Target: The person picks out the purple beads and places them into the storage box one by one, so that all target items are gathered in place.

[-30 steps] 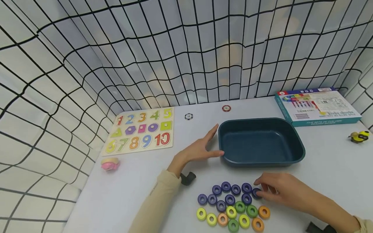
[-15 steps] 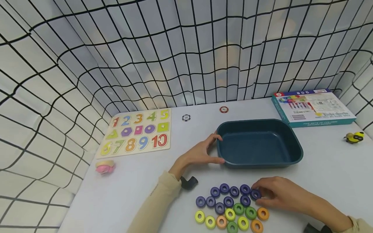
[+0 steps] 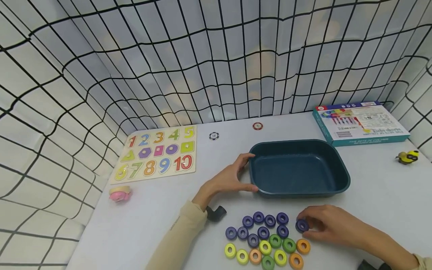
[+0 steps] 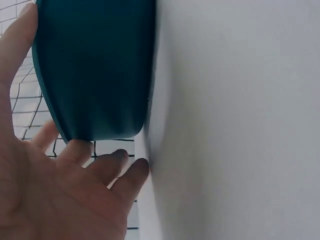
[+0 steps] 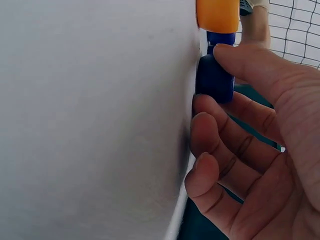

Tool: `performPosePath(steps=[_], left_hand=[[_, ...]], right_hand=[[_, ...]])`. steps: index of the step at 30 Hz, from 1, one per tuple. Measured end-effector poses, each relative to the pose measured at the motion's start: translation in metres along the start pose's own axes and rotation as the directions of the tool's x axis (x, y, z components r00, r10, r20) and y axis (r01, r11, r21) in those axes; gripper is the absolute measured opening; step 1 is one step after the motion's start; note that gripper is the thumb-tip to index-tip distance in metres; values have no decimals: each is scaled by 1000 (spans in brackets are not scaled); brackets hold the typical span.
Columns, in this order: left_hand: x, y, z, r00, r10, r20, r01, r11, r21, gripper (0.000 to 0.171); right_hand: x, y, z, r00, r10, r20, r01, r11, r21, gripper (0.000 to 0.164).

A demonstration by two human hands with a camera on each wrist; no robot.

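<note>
My right hand (image 3: 329, 225) pinches a dark purple ring (image 3: 302, 225) between thumb and fingers, close to the white table at the right end of a group of rings. In the right wrist view this purple ring (image 5: 215, 78) sits between the thumb tip and a fingertip, beside an orange ring (image 5: 218, 15). Beside it lie several other purple rings (image 3: 263, 233), plus yellow rings (image 3: 230, 250), green rings (image 3: 289, 245) and orange rings (image 3: 303, 246). My left hand (image 3: 227, 179) grips the left end of a dark teal basin (image 3: 303, 195), thumb and fingers spread along its rim.
A number puzzle board (image 3: 158, 153) and a pink toy (image 3: 119, 194) lie on the left. Two chips, one black and white (image 3: 214, 135), one red (image 3: 257, 126), lie behind the basin. A flat teal box (image 3: 361, 123) and a yellow toy (image 3: 407, 157) are at right. Black netting surrounds the table.
My right hand has pinched the end purple ring and drawn it right, apart from the other rings. My left fingers have closed onto the basin's rim. The head view has shifted slightly.
</note>
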State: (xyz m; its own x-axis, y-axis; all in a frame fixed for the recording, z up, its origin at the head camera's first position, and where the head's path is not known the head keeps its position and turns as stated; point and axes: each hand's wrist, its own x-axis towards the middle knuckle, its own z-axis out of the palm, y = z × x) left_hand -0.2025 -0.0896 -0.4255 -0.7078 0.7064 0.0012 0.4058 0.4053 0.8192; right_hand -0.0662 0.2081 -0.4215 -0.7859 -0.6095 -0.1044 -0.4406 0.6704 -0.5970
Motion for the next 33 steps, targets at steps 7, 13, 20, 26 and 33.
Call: performPosePath(steps=[7, 13, 20, 26, 33], left_hand=[[-7, 12, -9, 995, 62, 73, -47, 981, -189, 95], [-4, 2, -4, 995, 72, 66, -55, 973, -224, 95], [-1, -15, 3, 998, 52, 23, -47, 981, -189, 92], [-2, -17, 3, 999, 40, 14, -37, 988, -153, 89], [-2, -13, 5, 999, 30, 28, -26, 988, -150, 87]], right_hand=[[-6, -8, -18, 1000, -12, 21, 11, 999, 40, 27], [-1, -21, -49, 993, -109, -33, 110, 993, 34, 25], [30, -24, -91, 987, -123, -103, 118, 991, -60, 27], [83, -19, -106, 995, -95, -40, 91, 991, -103, 32], [139, -8, -101, 995, -36, 93, 47, 992, -116, 29]])
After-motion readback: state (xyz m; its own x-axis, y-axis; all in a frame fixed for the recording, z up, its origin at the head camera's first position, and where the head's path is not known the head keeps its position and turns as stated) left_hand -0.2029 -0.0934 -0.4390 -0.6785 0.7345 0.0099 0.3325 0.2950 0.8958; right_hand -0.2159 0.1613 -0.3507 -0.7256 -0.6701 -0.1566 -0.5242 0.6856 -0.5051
